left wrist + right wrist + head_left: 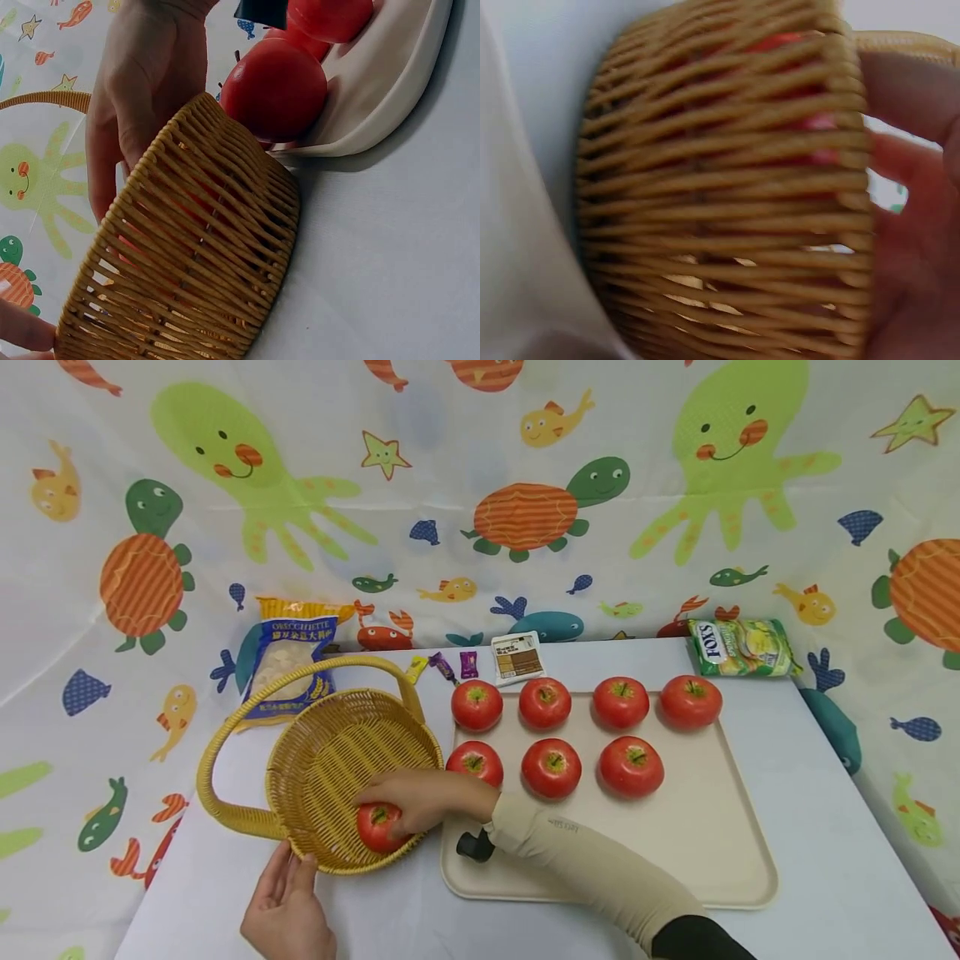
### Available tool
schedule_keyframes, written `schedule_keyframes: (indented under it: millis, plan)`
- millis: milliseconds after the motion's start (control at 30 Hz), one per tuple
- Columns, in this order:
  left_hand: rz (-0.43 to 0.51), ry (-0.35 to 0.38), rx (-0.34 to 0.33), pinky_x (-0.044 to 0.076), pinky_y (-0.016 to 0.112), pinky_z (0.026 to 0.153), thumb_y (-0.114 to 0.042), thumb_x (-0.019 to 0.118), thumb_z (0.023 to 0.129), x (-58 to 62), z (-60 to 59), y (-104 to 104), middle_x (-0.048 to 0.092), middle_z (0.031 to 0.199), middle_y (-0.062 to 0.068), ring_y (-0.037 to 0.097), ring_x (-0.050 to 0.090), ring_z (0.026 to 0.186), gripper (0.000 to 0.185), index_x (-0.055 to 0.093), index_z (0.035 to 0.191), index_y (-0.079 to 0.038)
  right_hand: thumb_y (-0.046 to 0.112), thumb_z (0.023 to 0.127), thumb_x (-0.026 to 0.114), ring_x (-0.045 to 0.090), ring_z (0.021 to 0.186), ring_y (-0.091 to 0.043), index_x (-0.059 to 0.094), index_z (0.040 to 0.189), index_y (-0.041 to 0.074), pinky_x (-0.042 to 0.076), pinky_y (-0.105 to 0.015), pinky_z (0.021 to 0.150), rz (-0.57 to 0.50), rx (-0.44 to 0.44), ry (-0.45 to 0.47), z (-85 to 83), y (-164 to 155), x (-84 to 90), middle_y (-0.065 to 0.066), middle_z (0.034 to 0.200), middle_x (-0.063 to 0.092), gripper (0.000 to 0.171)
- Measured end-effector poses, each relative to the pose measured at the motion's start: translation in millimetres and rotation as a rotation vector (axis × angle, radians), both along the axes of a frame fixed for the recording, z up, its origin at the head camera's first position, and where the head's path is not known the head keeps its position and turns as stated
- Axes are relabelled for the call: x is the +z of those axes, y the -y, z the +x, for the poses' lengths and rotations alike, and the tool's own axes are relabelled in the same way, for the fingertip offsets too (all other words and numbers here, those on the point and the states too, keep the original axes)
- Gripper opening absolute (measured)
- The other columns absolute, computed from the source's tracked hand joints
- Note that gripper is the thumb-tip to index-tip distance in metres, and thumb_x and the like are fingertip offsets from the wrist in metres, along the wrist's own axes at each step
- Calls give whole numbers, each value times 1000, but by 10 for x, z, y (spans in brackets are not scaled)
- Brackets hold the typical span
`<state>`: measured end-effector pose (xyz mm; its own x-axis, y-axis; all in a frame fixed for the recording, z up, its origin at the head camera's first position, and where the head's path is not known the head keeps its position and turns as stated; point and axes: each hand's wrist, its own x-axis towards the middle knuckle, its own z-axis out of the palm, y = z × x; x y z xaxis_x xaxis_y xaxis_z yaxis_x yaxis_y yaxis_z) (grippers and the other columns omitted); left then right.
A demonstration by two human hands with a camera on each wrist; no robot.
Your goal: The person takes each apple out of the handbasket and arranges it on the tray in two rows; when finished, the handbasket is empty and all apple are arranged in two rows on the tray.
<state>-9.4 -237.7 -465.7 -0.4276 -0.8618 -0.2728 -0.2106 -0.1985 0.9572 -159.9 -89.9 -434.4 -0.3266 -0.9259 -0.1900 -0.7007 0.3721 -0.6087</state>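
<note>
A yellow-brown wicker basket (330, 735) with a tall hoop handle stands on the left of the table. My right hand (420, 797) reaches over its right rim and holds a red apple (377, 827) low inside, fingers and thumb about it. Through the weave, the right wrist view shows bits of red; the wrist view's basket wall (720, 180) hides most of the apple. At the basket's near rim, my left hand (288, 902) pinches the edge close to the handle's foot. Its fingertips (26, 330) show on the rim in the left wrist view.
Right of the basket lies a beige tray (705, 843) with several red apples (551, 768) in two rows. Behind are an orecchiette bag (288, 660), small wrapped sweets (468, 664), a white-brown packet (517, 658) and a green Fox's bag (742, 647). A patterned curtain (450, 443) hangs behind.
</note>
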Motion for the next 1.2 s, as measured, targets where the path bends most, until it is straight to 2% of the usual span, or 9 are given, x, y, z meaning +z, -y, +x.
schedule_keyframes:
  millis: [233,433,633,833,1000,1200]
  plan:
    - [8,41,0,51,7,83,3,64,96,19,-2,-30,53,147,20,15,57,130,47,60,142,-6,36,97,71,42,143,-18,46,155,22,40,-34,117,-17,-169,-67,69,9,-95,-7,158,43,65]
    - [-13,63,-20,51,7,83,2,64,96,0,-15,-35,53,146,20,18,57,131,48,59,143,-6,31,92,78,37,147,-23,41,158,28,39,-41,118,26,-186,-88,97,-10,-141,-9,162,37,76]
    - [-24,65,-17,51,7,82,1,64,96,3,-27,-36,53,146,21,17,57,130,48,59,143,-7,31,89,81,48,135,-18,42,157,27,47,-36,110,-3,-210,-106,102,-11,-154,-7,153,45,79]
    - [-43,77,-15,51,7,82,2,65,95,12,-62,-32,55,145,20,18,58,129,48,60,142,-6,24,87,83,50,130,-17,44,155,25,51,-31,103,-136,-319,-38,93,-33,-150,-9,151,43,78]
    - [-73,167,-46,52,8,81,-3,67,97,8,-95,-30,54,146,16,23,56,131,49,58,145,-8,22,85,85,48,130,-13,48,152,22,47,-27,106,-277,-361,22,81,-83,-123,-1,148,48,76]
    - [-196,216,-36,53,7,74,-3,69,95,3,-142,6,62,138,17,25,63,123,43,65,137,-7,25,85,85,47,129,-10,48,151,26,50,-25,101,-438,-425,160,87,-284,-30,4,147,48,76]
